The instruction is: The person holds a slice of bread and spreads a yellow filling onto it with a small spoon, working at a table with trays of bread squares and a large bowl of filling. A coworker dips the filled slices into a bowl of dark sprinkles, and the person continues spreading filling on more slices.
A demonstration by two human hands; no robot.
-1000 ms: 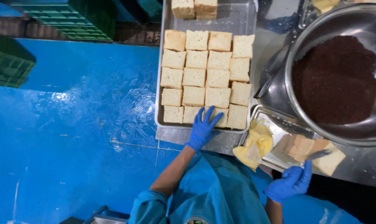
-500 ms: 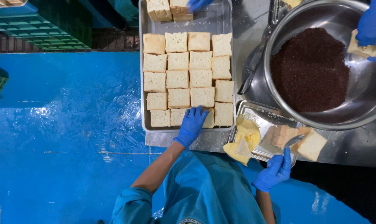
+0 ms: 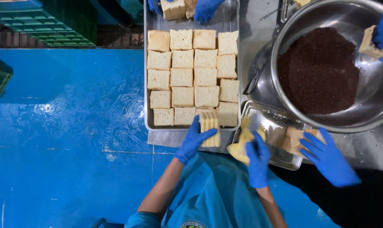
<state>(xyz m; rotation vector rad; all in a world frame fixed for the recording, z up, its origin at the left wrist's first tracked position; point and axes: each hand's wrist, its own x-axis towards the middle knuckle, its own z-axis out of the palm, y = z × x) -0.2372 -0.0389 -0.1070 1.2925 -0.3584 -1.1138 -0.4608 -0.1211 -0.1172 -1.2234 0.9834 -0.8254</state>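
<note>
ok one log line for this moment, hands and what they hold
left hand: holds bread slice over tray edge | right hand: at yellow spread in small tray | co-worker's hand: beside it

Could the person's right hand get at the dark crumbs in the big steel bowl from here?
Probably yes. The right hand is at the small tray; the bowl sits just beyond, open over the dark crumbs. A co-worker's hand beside it may crowd the way.

No packages, labels, signs or screens visible anywhere in view.
</note>
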